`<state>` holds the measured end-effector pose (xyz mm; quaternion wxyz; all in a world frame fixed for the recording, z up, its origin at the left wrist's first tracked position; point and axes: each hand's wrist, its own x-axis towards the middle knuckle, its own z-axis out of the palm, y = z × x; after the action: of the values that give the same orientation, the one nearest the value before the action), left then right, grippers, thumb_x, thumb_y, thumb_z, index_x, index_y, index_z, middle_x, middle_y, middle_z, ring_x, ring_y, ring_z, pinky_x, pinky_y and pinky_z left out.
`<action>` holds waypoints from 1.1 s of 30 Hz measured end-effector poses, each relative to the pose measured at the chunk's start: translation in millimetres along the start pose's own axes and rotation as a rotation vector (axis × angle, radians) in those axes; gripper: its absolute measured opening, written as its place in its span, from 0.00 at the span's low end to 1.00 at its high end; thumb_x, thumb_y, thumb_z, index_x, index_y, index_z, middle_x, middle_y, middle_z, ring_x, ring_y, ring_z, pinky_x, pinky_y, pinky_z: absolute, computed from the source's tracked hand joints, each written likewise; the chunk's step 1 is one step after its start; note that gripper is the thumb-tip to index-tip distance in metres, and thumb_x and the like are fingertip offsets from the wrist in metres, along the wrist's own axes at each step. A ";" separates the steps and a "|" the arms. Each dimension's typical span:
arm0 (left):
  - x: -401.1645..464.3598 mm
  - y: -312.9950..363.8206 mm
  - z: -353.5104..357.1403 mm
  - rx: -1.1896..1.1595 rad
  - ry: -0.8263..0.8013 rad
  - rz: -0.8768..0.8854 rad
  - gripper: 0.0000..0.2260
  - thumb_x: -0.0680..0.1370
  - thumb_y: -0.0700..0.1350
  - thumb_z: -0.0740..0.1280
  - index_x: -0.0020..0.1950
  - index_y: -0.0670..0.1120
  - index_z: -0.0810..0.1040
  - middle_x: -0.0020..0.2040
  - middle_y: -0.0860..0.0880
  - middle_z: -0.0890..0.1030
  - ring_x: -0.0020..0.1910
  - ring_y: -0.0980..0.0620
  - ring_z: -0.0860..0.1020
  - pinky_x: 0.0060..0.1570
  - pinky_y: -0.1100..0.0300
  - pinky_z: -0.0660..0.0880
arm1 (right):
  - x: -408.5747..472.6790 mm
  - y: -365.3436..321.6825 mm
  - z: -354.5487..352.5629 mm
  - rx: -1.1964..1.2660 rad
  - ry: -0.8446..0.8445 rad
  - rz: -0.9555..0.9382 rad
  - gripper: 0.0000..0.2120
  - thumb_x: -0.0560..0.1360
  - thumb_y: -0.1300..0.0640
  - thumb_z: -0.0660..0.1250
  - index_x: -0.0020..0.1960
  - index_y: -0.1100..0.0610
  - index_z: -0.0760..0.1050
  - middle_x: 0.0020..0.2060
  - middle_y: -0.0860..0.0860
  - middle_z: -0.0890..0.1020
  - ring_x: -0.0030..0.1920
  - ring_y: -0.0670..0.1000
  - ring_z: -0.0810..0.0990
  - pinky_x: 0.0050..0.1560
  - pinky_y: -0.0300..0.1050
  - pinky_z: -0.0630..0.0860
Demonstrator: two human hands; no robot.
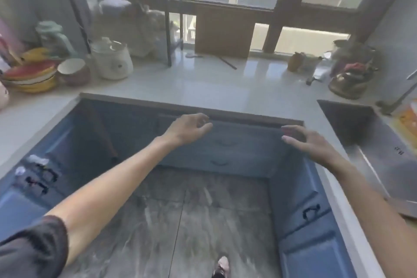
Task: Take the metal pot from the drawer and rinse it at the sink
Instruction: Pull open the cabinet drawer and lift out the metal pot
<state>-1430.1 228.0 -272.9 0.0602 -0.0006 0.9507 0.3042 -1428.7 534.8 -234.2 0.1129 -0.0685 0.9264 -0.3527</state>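
Blue drawer fronts [222, 150] sit under the far counter edge, each with a small dark handle, and all look closed. No metal pot is in view. My left hand [188, 127] reaches toward the top edge of the upper drawer, fingers curled and apart, holding nothing. My right hand [309, 142] hovers at the drawer's right corner, fingers spread, also holding nothing. The steel sink [370, 142] lies at the right, set into the counter, with part of a faucet [404, 95] above it.
White counter [203, 83] wraps around three sides. Stacked bowls [31, 77], a cup and a white cooker [112, 61] stand at the left beside a black rack. A wooden board [222, 31] leans on the window. A cluttered pot [349, 79] sits near the sink. Grey floor lies below.
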 end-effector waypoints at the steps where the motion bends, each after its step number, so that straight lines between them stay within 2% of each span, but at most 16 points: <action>1: 29.9 -6.6 22.6 -0.069 -0.036 -0.066 0.18 0.78 0.58 0.61 0.64 0.53 0.75 0.58 0.53 0.81 0.60 0.51 0.78 0.63 0.51 0.73 | 32.0 21.2 13.7 0.052 -0.039 0.025 0.12 0.76 0.56 0.66 0.59 0.52 0.76 0.56 0.48 0.78 0.56 0.45 0.76 0.53 0.28 0.69; 2: 58.0 -15.3 47.0 -0.120 -0.075 -0.132 0.17 0.77 0.57 0.62 0.63 0.52 0.77 0.55 0.53 0.82 0.58 0.51 0.79 0.62 0.52 0.74 | 62.6 45.5 31.8 0.095 -0.075 0.063 0.09 0.76 0.55 0.66 0.55 0.49 0.77 0.55 0.48 0.80 0.55 0.45 0.78 0.56 0.34 0.72; 4: 108.8 -40.6 98.9 -0.203 -0.145 -0.226 0.19 0.75 0.58 0.63 0.63 0.53 0.77 0.54 0.51 0.83 0.56 0.50 0.80 0.62 0.52 0.74 | 116.9 93.9 74.2 0.201 -0.126 0.167 0.06 0.76 0.55 0.66 0.50 0.47 0.79 0.52 0.51 0.83 0.53 0.49 0.81 0.54 0.41 0.75; 6: 153.4 -70.6 147.6 -0.261 -0.217 -0.281 0.20 0.74 0.60 0.62 0.64 0.56 0.75 0.54 0.52 0.84 0.56 0.50 0.80 0.61 0.53 0.74 | 166.4 136.5 116.2 0.264 -0.177 0.251 0.06 0.76 0.54 0.65 0.51 0.48 0.79 0.50 0.50 0.84 0.54 0.50 0.82 0.51 0.40 0.75; 8: 200.6 -104.0 193.1 -0.285 -0.277 -0.314 0.17 0.76 0.58 0.61 0.64 0.59 0.73 0.53 0.55 0.83 0.55 0.52 0.80 0.59 0.56 0.73 | 216.3 173.8 154.4 0.263 -0.230 0.292 0.06 0.75 0.52 0.65 0.51 0.47 0.78 0.49 0.47 0.84 0.53 0.48 0.81 0.53 0.41 0.75; 11: 269.8 -150.4 254.8 -0.294 -0.290 -0.324 0.16 0.77 0.56 0.62 0.64 0.60 0.72 0.52 0.56 0.81 0.56 0.51 0.79 0.61 0.53 0.72 | 292.2 222.5 206.1 0.222 -0.268 0.276 0.07 0.74 0.52 0.66 0.52 0.45 0.77 0.47 0.45 0.83 0.53 0.47 0.80 0.52 0.41 0.73; 14: 326.8 -186.2 305.7 -0.252 -0.288 -0.304 0.19 0.77 0.57 0.63 0.68 0.59 0.70 0.58 0.51 0.82 0.60 0.49 0.77 0.65 0.53 0.71 | 365.4 257.4 254.0 0.163 -0.289 0.214 0.16 0.75 0.50 0.66 0.62 0.45 0.72 0.51 0.48 0.81 0.55 0.48 0.78 0.50 0.39 0.69; 16: 353.3 -200.4 330.9 -0.237 -0.293 -0.281 0.21 0.76 0.57 0.64 0.70 0.58 0.69 0.62 0.50 0.80 0.63 0.49 0.76 0.65 0.55 0.70 | 403.3 272.3 283.4 0.106 -0.302 0.176 0.21 0.75 0.49 0.64 0.67 0.48 0.68 0.58 0.52 0.78 0.60 0.51 0.76 0.56 0.42 0.69; 18: 375.4 -205.0 348.7 -0.240 -0.312 -0.245 0.21 0.77 0.55 0.65 0.69 0.55 0.71 0.66 0.50 0.77 0.65 0.51 0.74 0.64 0.59 0.70 | 429.5 282.9 305.0 0.100 -0.309 0.181 0.20 0.77 0.51 0.62 0.67 0.53 0.69 0.64 0.53 0.75 0.65 0.53 0.73 0.61 0.42 0.65; 21: 393.2 -208.8 362.4 -0.248 -0.289 -0.187 0.14 0.78 0.53 0.65 0.61 0.51 0.78 0.60 0.53 0.81 0.56 0.55 0.76 0.51 0.65 0.68 | 447.9 292.1 321.3 0.091 -0.298 0.151 0.13 0.78 0.53 0.60 0.59 0.57 0.76 0.59 0.54 0.79 0.60 0.54 0.76 0.52 0.41 0.66; 24: 391.0 -214.8 371.8 -0.361 -0.183 -0.174 0.09 0.78 0.49 0.66 0.53 0.48 0.82 0.48 0.54 0.82 0.48 0.57 0.78 0.44 0.69 0.69 | 448.9 298.1 327.3 0.158 -0.215 0.141 0.10 0.78 0.54 0.60 0.52 0.56 0.78 0.51 0.54 0.82 0.54 0.54 0.78 0.54 0.46 0.70; 26: 383.8 -214.8 376.3 -0.411 -0.151 -0.186 0.07 0.77 0.48 0.66 0.50 0.47 0.82 0.45 0.55 0.82 0.42 0.62 0.77 0.43 0.71 0.69 | 440.6 299.2 330.3 0.214 -0.181 0.156 0.07 0.77 0.54 0.61 0.49 0.52 0.77 0.47 0.51 0.81 0.50 0.52 0.78 0.54 0.49 0.72; 29: 364.2 -211.5 378.1 -0.453 -0.173 -0.209 0.06 0.77 0.47 0.67 0.49 0.47 0.83 0.44 0.54 0.82 0.36 0.71 0.75 0.40 0.76 0.68 | 417.1 298.8 330.2 0.202 -0.218 0.154 0.04 0.76 0.50 0.61 0.46 0.45 0.75 0.45 0.47 0.81 0.50 0.51 0.79 0.53 0.51 0.73; 31: 343.0 -210.9 377.4 -0.484 -0.221 -0.216 0.07 0.77 0.46 0.67 0.50 0.45 0.83 0.45 0.53 0.82 0.37 0.70 0.76 0.40 0.76 0.68 | 396.1 298.9 329.3 0.205 -0.264 0.169 0.04 0.76 0.49 0.62 0.45 0.44 0.75 0.47 0.46 0.82 0.51 0.50 0.80 0.55 0.53 0.74; 33: 317.7 -211.6 379.5 -0.516 -0.269 -0.230 0.07 0.77 0.46 0.68 0.50 0.45 0.83 0.45 0.52 0.83 0.39 0.66 0.77 0.44 0.72 0.70 | 372.1 299.4 330.7 0.205 -0.311 0.188 0.04 0.76 0.49 0.62 0.46 0.44 0.75 0.48 0.46 0.82 0.52 0.50 0.79 0.57 0.52 0.73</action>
<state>-1694.2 286.4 -738.3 0.2173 -0.0830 0.8194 0.5239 -1716.8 469.0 -734.3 0.2936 -0.0236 0.8594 -0.4181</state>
